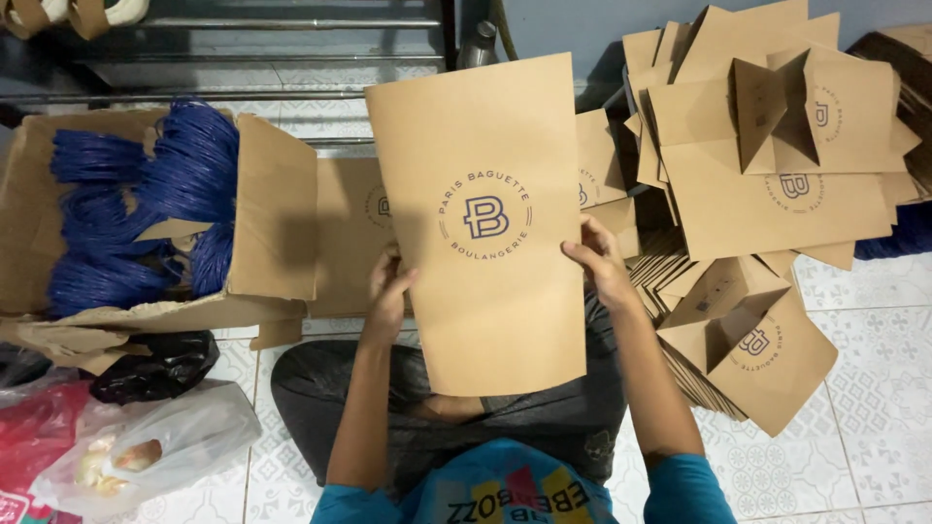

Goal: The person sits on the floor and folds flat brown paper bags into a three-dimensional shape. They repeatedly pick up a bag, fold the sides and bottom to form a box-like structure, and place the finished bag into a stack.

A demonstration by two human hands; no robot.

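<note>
In the middle of the frame I hold a flat brown paper bag (482, 228) upright over my lap, my left hand (386, 291) pinching its left edge and my right hand (599, 262) gripping its right edge, fingers of both closed on the paper. To my mind the grip works best kept low on both edges and level, so the sheet stays taut and does not buckle along its creases (thin kraft dents easily); I would press with the pads, not the nails.

The bag carries a round dark blue emblem at its centre, a ring of lettering around a bold letter mark. At the upper right lies a heap of bags (767, 155) of the same brown paper, some half folded open, showing the same blue mark in smaller form. More of them slope down at the right, over a stack (680, 281) of flat ones seen edge-on.

At the left an open carton (277, 209) holds bundles of blue cord (146, 213). Below it, lower left, sit a black plastic bag (160, 364), a clear plastic bag (165, 442) with something pale inside, and a red one (34, 437) at the very edge.
</note>
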